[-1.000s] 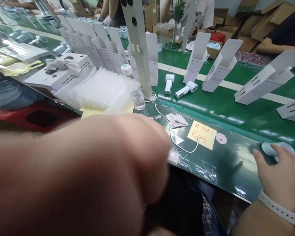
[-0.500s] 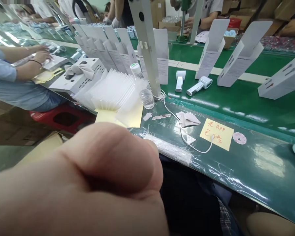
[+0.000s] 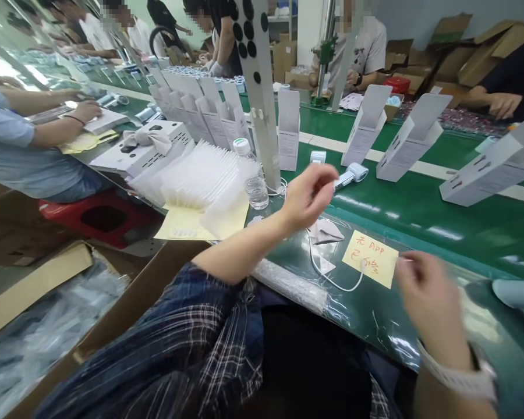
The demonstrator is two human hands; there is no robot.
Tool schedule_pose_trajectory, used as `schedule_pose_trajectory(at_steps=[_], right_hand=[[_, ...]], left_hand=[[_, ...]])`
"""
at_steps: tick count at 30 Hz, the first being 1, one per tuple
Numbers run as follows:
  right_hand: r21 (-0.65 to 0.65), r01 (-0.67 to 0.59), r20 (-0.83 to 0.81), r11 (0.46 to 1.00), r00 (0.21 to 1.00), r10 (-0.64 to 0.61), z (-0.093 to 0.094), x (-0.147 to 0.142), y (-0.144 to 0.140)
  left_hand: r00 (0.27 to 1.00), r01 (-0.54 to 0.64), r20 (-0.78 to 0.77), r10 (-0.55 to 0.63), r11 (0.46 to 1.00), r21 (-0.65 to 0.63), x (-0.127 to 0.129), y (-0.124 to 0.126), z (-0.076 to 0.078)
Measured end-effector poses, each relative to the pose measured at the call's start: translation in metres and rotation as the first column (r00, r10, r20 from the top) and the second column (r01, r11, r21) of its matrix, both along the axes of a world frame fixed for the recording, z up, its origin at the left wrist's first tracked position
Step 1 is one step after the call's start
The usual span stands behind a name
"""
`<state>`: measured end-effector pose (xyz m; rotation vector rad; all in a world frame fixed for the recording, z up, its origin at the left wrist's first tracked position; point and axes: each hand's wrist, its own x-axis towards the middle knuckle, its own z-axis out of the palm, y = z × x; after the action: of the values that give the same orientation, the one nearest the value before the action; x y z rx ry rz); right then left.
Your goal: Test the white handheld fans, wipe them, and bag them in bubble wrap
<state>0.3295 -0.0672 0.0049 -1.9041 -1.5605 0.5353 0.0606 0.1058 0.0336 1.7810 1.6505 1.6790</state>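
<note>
My left hand (image 3: 308,195) hovers above the near edge of the green table, fingers curled in with the thumb on top, and nothing shows in it. It is just above a crumpled grey cloth (image 3: 325,231) and close to a water bottle (image 3: 253,183). My right hand (image 3: 430,302), with a white wristband, is blurred low at the right. Its fingertips are beside a yellow sticky note (image 3: 371,258) with red writing. Whether it pinches anything is unclear. A white cable (image 3: 332,280) loops between my hands.
A fanned stack of clear bags (image 3: 201,174) lies left of the bottle. A white handheld device (image 3: 351,173) and open white boxes (image 3: 413,137) stand on the belt. A white post (image 3: 262,87) rises behind. A light blue object (image 3: 517,292) lies far right. Other people work around.
My left hand has pulled away from the camera and now hangs over the table near the cloth. My right hand has come back into view by the yellow note. The view has tilted up.
</note>
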Motion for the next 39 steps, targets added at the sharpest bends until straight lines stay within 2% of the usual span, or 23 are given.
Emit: schedule_pose_trajectory(at_steps=[1, 3, 5, 7, 9, 11, 16, 20, 24, 28, 30, 32, 33, 34, 35, 36, 37, 38, 39], right_hand=[[-0.055, -0.022, 0.072, 0.998, 0.997, 0.026, -0.002, -0.005, -0.001], [-0.146, -0.049, 0.207, 0.988, 0.975, 0.079, -0.006, -0.019, 0.000], [-0.191, -0.061, 0.287, 0.980, 0.951, 0.115, -0.009, -0.030, 0.003], [-0.225, -0.072, 0.332, 0.972, 0.932, 0.146, -0.010, -0.036, 0.006], [-0.261, -0.071, 0.355, 0.963, 0.920, 0.164, -0.008, -0.037, 0.009], [-0.295, -0.061, 0.363, 0.954, 0.916, 0.171, -0.006, -0.036, 0.011], [-0.330, -0.037, 0.346, 0.943, 0.925, 0.158, -0.004, -0.038, 0.015], [-0.310, -0.043, 0.265, 0.950, 0.955, 0.130, -0.005, -0.034, 0.015], [-0.254, -0.043, 0.121, 0.966, 0.990, 0.076, -0.007, -0.024, 0.010], [-0.196, -0.039, -0.045, 0.980, 0.998, 0.031, -0.013, -0.016, 0.006], [-0.171, -0.070, -0.147, 0.983, 0.988, 0.045, -0.016, -0.017, 0.003], [-0.155, -0.127, -0.260, 0.980, 0.962, 0.083, -0.018, -0.019, 0.001], [-0.150, -0.163, -0.309, 0.975, 0.945, 0.110, -0.017, -0.022, 0.000], [-0.150, -0.205, -0.361, 0.967, 0.922, 0.140, -0.015, -0.024, -0.001], [-0.149, -0.250, -0.421, 0.957, 0.891, 0.167, -0.013, -0.027, -0.002], [-0.147, -0.293, -0.486, 0.945, 0.853, 0.189, -0.010, -0.030, -0.003], [-0.144, -0.330, -0.549, 0.933, 0.811, 0.203, -0.006, -0.034, -0.004], [-0.136, -0.357, -0.604, 0.924, 0.769, 0.208, -0.003, -0.038, -0.007], [-0.126, -0.372, -0.645, 0.920, 0.735, 0.208, 0.000, -0.042, -0.009]], left_hand=[[0.993, 0.059, -0.095, -0.070, 0.992, -0.112, 0.003, 0.016, 0.000], [0.942, 0.092, -0.267, -0.206, 0.918, -0.385, 0.006, 0.049, -0.001], [0.915, 0.013, -0.327, -0.235, 0.829, -0.559, 0.009, 0.081, -0.004], [0.916, -0.061, -0.339, -0.213, 0.764, -0.643, 0.015, 0.108, -0.009], [0.905, -0.105, -0.364, -0.218, 0.716, -0.691, 0.028, 0.125, -0.015], [0.890, -0.121, -0.388, -0.238, 0.698, -0.706, 0.045, 0.133, -0.020], [0.852, -0.121, -0.421, -0.311, 0.666, -0.736, 0.080, 0.131, -0.024], [0.836, -0.078, -0.407, -0.370, 0.653, -0.754, 0.078, 0.126, -0.016], [0.853, 0.023, -0.317, -0.414, 0.636, -0.771, 0.058, 0.120, -0.007], [0.905, 0.206, -0.104, -0.413, 0.638, -0.742, 0.023, 0.094, 0.001], [0.918, 0.310, 0.038, -0.396, 0.650, -0.694, 0.001, 0.064, 0.007], [0.872, 0.489, 0.293, -0.393, 0.656, -0.575, -0.017, 0.020, 0.013], [0.776, 0.616, 0.489, -0.398, 0.645, -0.452, -0.023, -0.005, 0.016], [0.623, 0.731, 0.663, -0.415, 0.610, -0.304, -0.027, -0.030, 0.017], [0.485, 0.802, 0.765, -0.424, 0.564, -0.196, -0.029, -0.054, 0.017], [0.383, 0.842, 0.828, -0.410, 0.523, -0.131, -0.028, -0.075, 0.016], [0.322, 0.856, 0.862, -0.391, 0.509, -0.089, -0.026, -0.093, 0.015], [0.303, 0.856, 0.879, -0.368, 0.511, -0.081, -0.023, -0.106, 0.013], [0.319, 0.842, 0.886, -0.336, 0.530, -0.102, -0.020, -0.116, 0.012]])
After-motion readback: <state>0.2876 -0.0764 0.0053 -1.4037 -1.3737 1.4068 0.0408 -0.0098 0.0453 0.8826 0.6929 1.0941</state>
